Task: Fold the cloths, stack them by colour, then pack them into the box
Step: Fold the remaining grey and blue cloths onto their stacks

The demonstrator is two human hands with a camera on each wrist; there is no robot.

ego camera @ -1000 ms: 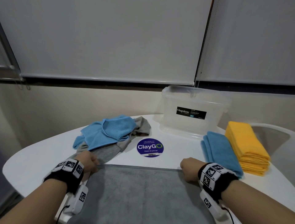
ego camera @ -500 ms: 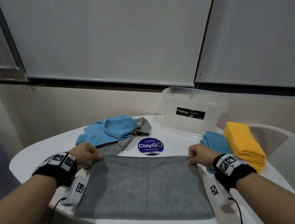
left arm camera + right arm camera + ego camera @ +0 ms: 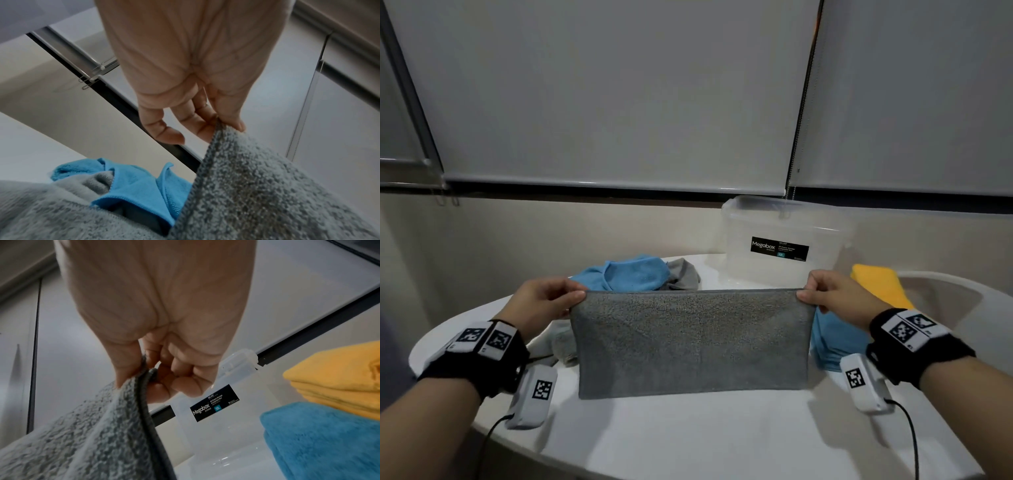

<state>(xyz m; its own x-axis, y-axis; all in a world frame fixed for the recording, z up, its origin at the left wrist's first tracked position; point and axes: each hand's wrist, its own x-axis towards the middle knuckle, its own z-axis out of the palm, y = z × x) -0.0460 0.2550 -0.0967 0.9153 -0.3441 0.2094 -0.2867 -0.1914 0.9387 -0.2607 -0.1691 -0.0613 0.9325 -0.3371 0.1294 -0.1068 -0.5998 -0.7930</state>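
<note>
The task looks partly done. A stack of folded yellow cloths [image 3: 880,286] sits at about 2 o'clock on the bench [image 3: 688,442], and folded blue cloths [image 3: 835,339] lie just beside it, nearer the middle. The clear box [image 3: 784,246], at about 1 o'clock by the wall, shows nothing inside through its walls, so I judge the packing has not begun.

The grey cloth [image 3: 693,342] now in hand hangs in front of the person, above the bench at 12 o'clock, with its lower edge near or on the surface. It appears doubled over: the right wrist view shows two layers meeting at the pinched corner. The left hand [image 3: 544,303] has its grip closed on the upper left corner, thumb against fingers; the right hand [image 3: 835,296] pinches the upper right corner the same way. At least one more fold probably remains before it can start a grey stack.

Still to fold is the loose heap [image 3: 640,275] at about 11 o'clock, blue cloths tangled with grey ones.

The hanging cloth hides the middle of the bench behind it. The blue stack lies close under the right wrist, so a careless laying-down could disturb it. Closed blinds [image 3: 619,96] fill the wall behind.
</note>
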